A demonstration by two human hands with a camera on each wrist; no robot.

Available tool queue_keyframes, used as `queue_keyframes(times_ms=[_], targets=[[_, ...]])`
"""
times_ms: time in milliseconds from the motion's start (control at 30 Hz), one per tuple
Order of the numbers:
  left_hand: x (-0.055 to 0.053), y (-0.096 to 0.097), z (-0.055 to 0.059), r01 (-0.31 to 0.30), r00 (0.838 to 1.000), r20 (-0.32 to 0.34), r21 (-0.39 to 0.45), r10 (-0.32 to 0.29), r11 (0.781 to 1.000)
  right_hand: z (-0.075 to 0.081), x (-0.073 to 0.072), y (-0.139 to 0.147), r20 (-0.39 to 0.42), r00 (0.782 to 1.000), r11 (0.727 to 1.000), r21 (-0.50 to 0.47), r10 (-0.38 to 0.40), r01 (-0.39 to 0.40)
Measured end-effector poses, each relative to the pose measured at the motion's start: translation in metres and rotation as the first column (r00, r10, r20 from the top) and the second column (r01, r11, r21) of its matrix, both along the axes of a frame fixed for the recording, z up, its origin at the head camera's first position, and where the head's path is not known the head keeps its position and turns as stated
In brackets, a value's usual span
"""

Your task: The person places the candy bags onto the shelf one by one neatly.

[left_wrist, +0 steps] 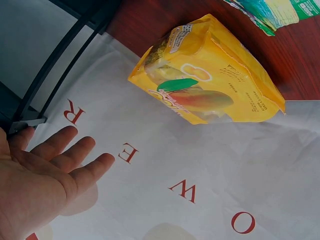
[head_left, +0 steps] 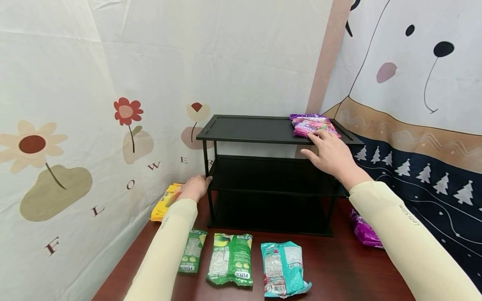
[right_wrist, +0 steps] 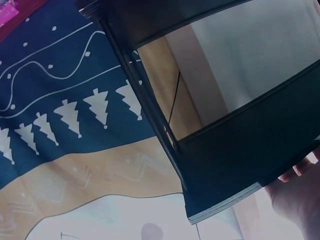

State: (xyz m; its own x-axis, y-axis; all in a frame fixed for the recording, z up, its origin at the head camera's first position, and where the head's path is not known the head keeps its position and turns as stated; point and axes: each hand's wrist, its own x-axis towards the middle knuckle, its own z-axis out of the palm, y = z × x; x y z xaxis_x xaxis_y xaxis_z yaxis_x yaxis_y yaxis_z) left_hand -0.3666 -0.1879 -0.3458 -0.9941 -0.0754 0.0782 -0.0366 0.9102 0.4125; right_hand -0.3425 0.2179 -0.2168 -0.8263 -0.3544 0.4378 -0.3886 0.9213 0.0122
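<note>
A black three-tier shelf rack [head_left: 248,128] stands on the dark red table. On the right end of its top tier lies a purple and pink snack packet [head_left: 310,124]. My right hand [head_left: 329,154] rests its fingertips on the near edge of this packet, thumb spread to the side. In the right wrist view, the fingers [right_wrist: 299,170] reach over the top tier's edge, and the packet is hidden there. My left hand [head_left: 195,188] touches the rack's left front post beside the middle tier. Its other fingers [left_wrist: 82,150] extend loosely in the left wrist view.
A yellow bag with a mango picture [left_wrist: 210,75] stands left of the rack. In front lie two green packets [head_left: 231,259] [head_left: 193,251] and a turquoise packet [head_left: 282,267]. A purple bag [head_left: 365,232] sits at right. Printed cloth walls [head_left: 150,62] enclose the back and sides.
</note>
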Motion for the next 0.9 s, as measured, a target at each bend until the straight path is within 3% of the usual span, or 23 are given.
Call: queue_keyframes(times_ms=[900], targets=[[0.0000,0.0004,0.0001,-0.002,1.000,-0.006,-0.008,0.002,1.000,0.0000,0.0002,0.0035,-0.033,0.999,1.000,-0.009,0.025,-0.026]])
